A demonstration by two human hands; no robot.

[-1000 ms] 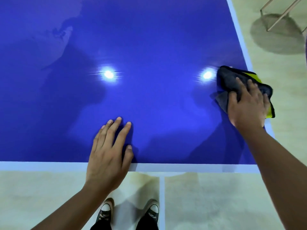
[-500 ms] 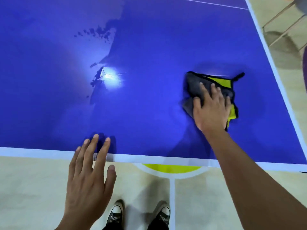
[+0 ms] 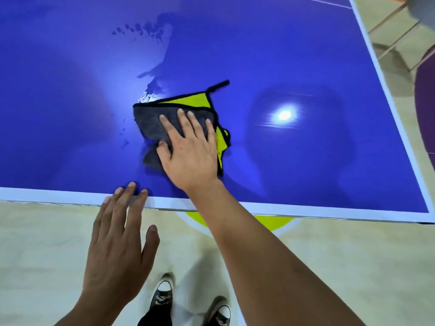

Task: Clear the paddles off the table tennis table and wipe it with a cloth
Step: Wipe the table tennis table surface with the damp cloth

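The grey and yellow cloth (image 3: 174, 118) lies on the blue table (image 3: 306, 55), near its front edge. The right hand (image 3: 188, 149) presses it flat with straight fingers. The left hand (image 3: 117, 243) is released, its fingertips (image 3: 130, 185) touching the table's white edge.

Black sneakers (image 3: 162, 300) stand on a pale floor (image 3: 47, 255) beside a yellow marking (image 3: 266, 222), with metal legs (image 3: 389, 17) at upper right.

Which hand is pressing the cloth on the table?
The right hand, flat on the grey-yellow cloth; the left hand only reaches the table edge.
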